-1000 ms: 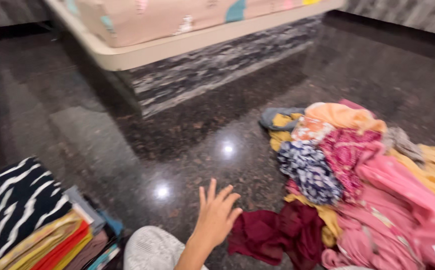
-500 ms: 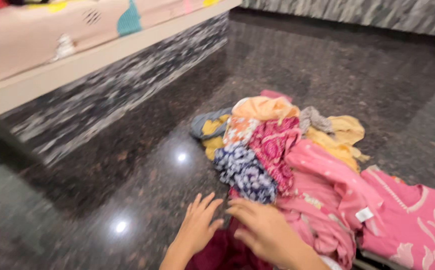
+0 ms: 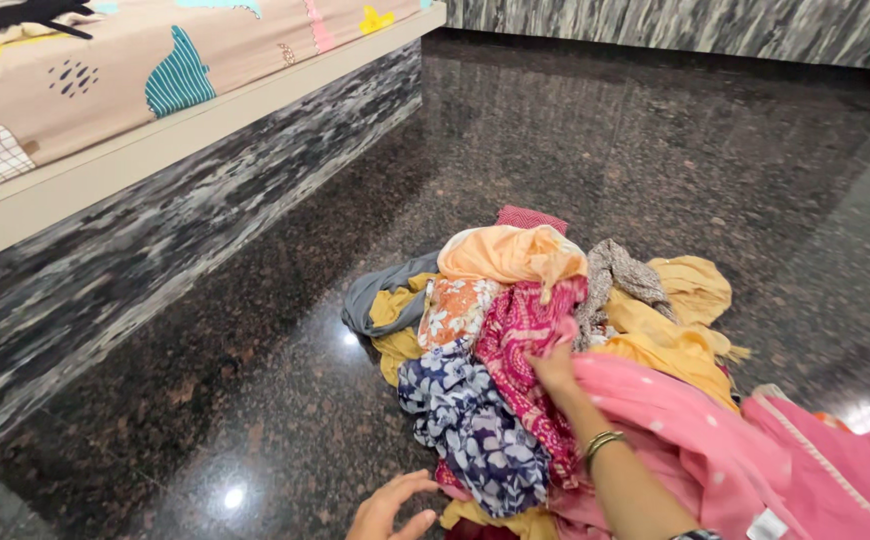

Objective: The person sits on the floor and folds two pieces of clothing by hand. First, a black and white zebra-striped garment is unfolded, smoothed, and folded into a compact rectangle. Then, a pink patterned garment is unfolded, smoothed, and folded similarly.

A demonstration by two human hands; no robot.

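Note:
A heap of crumpled clothes lies on the dark polished floor. My right hand (image 3: 557,370), with bangles at the wrist, reaches into the heap and grips the magenta patterned cloth (image 3: 520,335) beside a pink garment (image 3: 695,440). My left hand (image 3: 390,505) hovers low near the bottom edge, fingers apart, beside the blue and white floral cloth (image 3: 470,425). A peach cloth (image 3: 510,252) tops the heap, with yellow cloth (image 3: 680,320) to its right.
A bed with a printed beige sheet (image 3: 105,80) on a marble-patterned base (image 3: 185,240) runs along the left. A striped stone wall (image 3: 695,25) stands at the back. Dark granite floor (image 3: 605,150) stretches beyond the heap.
The view swung right, away from the folded stack, onto the heap. My right hand came in and reached forward onto the magenta cloth. My left hand dropped lower in view.

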